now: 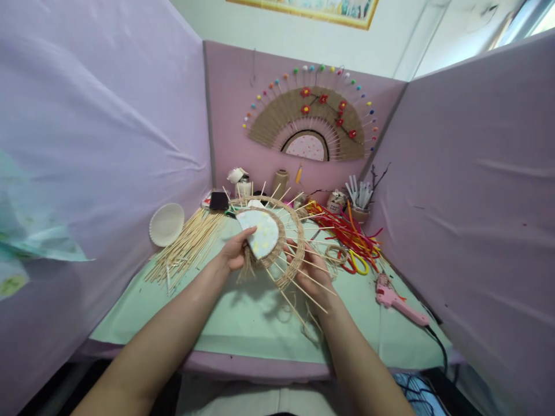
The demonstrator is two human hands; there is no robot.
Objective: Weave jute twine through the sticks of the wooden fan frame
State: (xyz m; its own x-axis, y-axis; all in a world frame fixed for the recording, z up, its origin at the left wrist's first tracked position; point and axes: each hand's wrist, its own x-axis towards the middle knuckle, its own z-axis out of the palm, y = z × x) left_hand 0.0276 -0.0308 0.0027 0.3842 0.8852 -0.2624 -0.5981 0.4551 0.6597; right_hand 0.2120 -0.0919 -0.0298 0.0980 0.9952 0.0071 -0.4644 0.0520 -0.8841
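Observation:
Both hands hold up a half-made fan point(271, 240) above the green table point(243, 315). It has a pale dotted half-disc centre, rings of woven jute twine and thin wooden sticks fanning outward. My left hand point(236, 249) grips its lower left edge, thumb on the half-disc. My right hand point(314, 268) is behind the sticks on the right, fingers curled among them. Loose twine point(303, 323) hangs from the fan to the table.
A bundle of wooden sticks point(188, 245) and a white paper plate point(167, 223) lie at left. Red and yellow pipe cleaners point(351, 237) and a pink glue gun point(396, 300) lie at right. A finished fan point(310, 124) hangs on the back partition above jars and a cup.

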